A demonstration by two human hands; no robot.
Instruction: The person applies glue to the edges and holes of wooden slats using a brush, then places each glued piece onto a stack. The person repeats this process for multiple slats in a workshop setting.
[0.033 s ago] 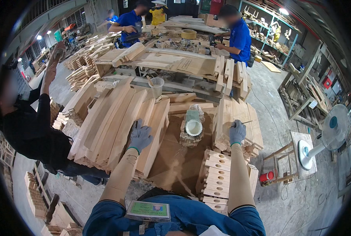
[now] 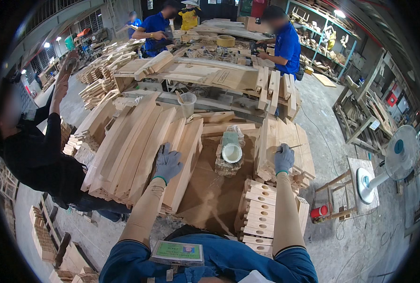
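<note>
Long pale wooden pieces (image 2: 125,151) lie side by side in a stack on my left. My left hand (image 2: 169,166), in a grey glove, is on the near half of a wooden piece at the stack's right side, its fingers bent over that piece. On the right, my right hand (image 2: 284,160), also gloved, is closed over a shorter stack of wooden blocks (image 2: 269,141). A thin stick (image 2: 295,146) pokes out from its fingers. Between the stacks, a white cup of pale paste (image 2: 232,153) stands tilted on a block, on brown cardboard (image 2: 214,193).
Wooden pieces with oval holes (image 2: 259,207) are stacked beside my right forearm. A clear plastic cup (image 2: 187,104) stands behind the left stack. A co-worker in black (image 2: 31,146) is close on the left. A white fan (image 2: 372,179) stands on a wooden stool at right.
My hands and the wood around them stay where they were. At the back, the co-worker in blue on the left has shifted a hand and the dark tool slightly.
</note>
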